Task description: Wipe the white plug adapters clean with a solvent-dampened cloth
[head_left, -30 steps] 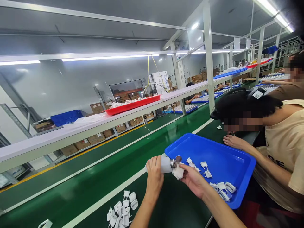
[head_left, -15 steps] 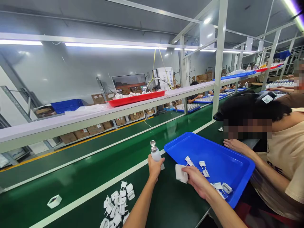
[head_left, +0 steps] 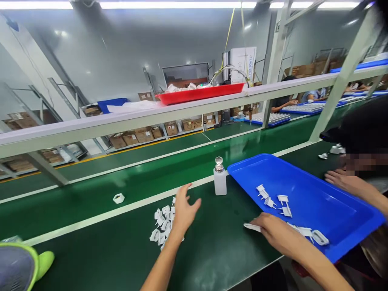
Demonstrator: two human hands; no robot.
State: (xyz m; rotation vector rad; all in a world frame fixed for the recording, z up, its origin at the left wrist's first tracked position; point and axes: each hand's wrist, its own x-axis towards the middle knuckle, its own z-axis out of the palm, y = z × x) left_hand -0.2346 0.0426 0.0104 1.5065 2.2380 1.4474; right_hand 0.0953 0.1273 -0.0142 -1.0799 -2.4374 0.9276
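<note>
My left hand (head_left: pixel 185 210) is open, thumb and fingers apart, above the right side of a pile of white plastic plug parts (head_left: pixel 163 220). It partly hides the pile. A white bottle with a metal pump top (head_left: pixel 220 184) stands upright on the dark green table, to the right of that hand and apart from it. My right hand (head_left: pixel 274 230) pinches a folded white cloth (head_left: pixel 252 227) low over the table, beside the near edge of a blue tray (head_left: pixel 342 202). Several white plug parts (head_left: pixel 285 210) lie in the tray.
One white housing (head_left: pixel 119 198) sits on the green conveyor belt (head_left: pixel 91 194). A red tray (head_left: pixel 201 95) with white parts rests on the shelf overhead. A lime-rimmed object (head_left: pixel 36 262) is at the lower left. A co-worker's hand (head_left: pixel 342 180) is beyond the blue tray.
My left hand has let go of the pump bottle and moved left to the pile. My right hand has lowered the cloth towards the table. The view has turned left and down.
</note>
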